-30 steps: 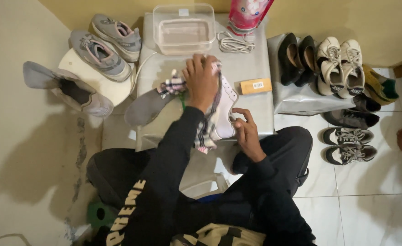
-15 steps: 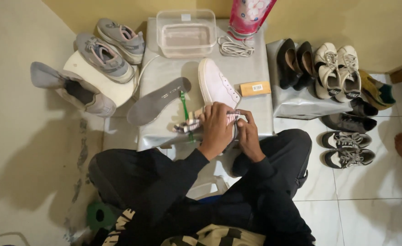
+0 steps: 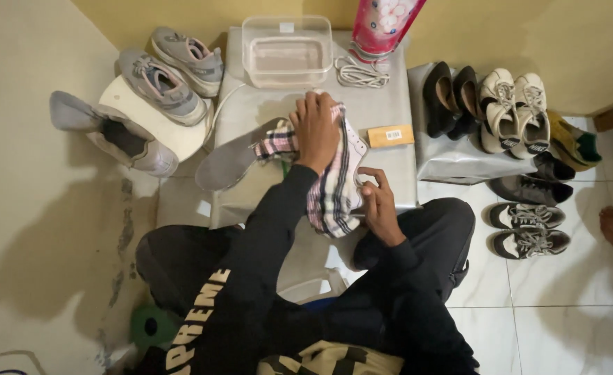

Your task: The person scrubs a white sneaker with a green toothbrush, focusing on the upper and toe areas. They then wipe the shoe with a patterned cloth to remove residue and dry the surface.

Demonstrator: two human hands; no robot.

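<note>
Head view, looking down on a seated person at a low worktop [image 3: 383, 111] covered in grey sheet. At centre frame the left hand [image 3: 315, 128] presses a plaid cloth [image 3: 331, 198] over a white sneaker [image 3: 351, 149], its grip closed on the cloth; the right hand [image 3: 378, 201] clasps the shoe's near end from the side. The sneaker looks light and fairly stiff at the sole, best held at heel or sole edge; the cloth is soft and limp and would bunch easily. A grey insole [image 3: 230, 163] lies just left of the shoe. At upper centre a clear plastic tub [image 3: 287, 50] appears empty, though shallow liquid cannot be ruled out. White laces [image 3: 358, 71] lie beside it.
</note>
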